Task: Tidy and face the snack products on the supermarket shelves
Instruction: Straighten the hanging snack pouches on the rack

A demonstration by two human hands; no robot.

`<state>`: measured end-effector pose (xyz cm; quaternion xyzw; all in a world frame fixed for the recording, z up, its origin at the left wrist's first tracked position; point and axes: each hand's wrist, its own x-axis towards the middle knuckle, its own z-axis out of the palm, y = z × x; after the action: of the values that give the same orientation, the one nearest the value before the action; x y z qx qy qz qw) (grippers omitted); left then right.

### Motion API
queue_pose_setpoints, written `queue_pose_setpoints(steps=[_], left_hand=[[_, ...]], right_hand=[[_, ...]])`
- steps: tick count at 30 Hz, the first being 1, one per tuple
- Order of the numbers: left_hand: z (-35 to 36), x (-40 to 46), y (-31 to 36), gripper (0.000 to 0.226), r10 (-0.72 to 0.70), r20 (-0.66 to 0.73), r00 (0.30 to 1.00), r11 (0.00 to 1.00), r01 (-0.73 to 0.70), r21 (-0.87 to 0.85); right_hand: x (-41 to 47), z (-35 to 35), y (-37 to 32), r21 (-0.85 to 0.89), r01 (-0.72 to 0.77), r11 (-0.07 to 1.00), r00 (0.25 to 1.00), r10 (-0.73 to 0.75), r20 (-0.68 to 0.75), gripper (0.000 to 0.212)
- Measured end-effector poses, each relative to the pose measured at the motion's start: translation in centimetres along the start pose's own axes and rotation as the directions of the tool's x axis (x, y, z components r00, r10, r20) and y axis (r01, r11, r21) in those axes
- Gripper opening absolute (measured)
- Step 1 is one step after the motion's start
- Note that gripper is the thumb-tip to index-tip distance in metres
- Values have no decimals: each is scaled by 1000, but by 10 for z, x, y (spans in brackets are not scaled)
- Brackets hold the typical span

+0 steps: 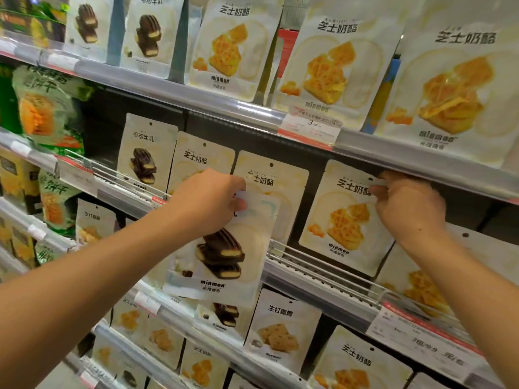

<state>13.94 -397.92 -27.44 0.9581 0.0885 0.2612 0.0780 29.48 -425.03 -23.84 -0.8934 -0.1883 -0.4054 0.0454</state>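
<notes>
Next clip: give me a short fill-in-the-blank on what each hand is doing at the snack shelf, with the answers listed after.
1. The left hand grips a pouch picturing ____-coloured biscuits.
2. The right hand pinches the top ____ corner of a cheese waffle pouch.
3. The pouch in the left hand is held in ____ of the middle shelf's rail, not standing behind it.
4. The price tag on the shelf edge above shows the digit ____.

Answers: brown; right; front; 3
</notes>
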Motion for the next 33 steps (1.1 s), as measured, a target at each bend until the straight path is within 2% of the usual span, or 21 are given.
queue_pose_setpoints(steps=[4, 7, 11, 15, 20, 23, 26, 27, 28, 29, 30, 31, 33], left_hand=[[5, 2, -2, 29, 3, 6, 1000, 1000, -3, -4], [8, 1, -4, 27, 8, 21, 1000, 1000, -7, -17], [6, 1, -1, 26, 7, 43, 999, 1000, -7, -2], [3, 0, 0, 20, 10, 38, 999, 1000, -10, -6], [-1, -8, 5, 16, 12, 34, 999, 1000, -12, -4], [-2, -14, 5, 15, 18, 30, 999, 1000, -18, 5], [-3, -17, 6, 23, 17, 38, 999, 1000, -17, 3], [-4, -18, 6, 22, 17, 45, 999, 1000, -17, 0], [-4, -19, 6, 21, 15, 55, 998, 1000, -15, -7], [-5, -20, 5, 21, 17, 64, 998, 1000, -16, -20], [-5, -22, 4, 23, 26, 75, 997, 999, -23, -36], [-6, -24, 2, 25, 38, 86, 996, 998, -34, -54], [-9, -29, -8, 22, 64, 87, 994, 994, -55, -97]], right_hand=[[11, 3, -11, -124, -67, 990, 957, 99, 271, 23], [8, 6, -16, -125, -74, 989, 925, 115, 362, 29], [1, 6, -19, -76, -72, 994, 901, 98, 423, 35], [3, 2, -13, -20, -117, 993, 906, 115, 407, 34], [3, 3, -11, -162, -13, 987, 899, 82, 431, 31], [-4, 4, -6, -190, 53, 980, 922, 26, 387, 44], [-28, 0, -14, 13, 138, 990, 987, -139, 80, 54], [-40, -1, -23, 116, 218, 969, 976, -216, -24, 52], [-50, -3, -35, 223, 287, 932, 958, -283, -52, 50], [-59, -6, -51, 352, 314, 882, 941, -337, 4, 53], [-66, -8, -69, 495, 279, 823, 918, -379, 113, 60], [-72, -9, -86, 613, 198, 765, 881, -413, 231, 68], [-74, -4, -117, 736, 67, 673, 830, -447, 334, 78]])
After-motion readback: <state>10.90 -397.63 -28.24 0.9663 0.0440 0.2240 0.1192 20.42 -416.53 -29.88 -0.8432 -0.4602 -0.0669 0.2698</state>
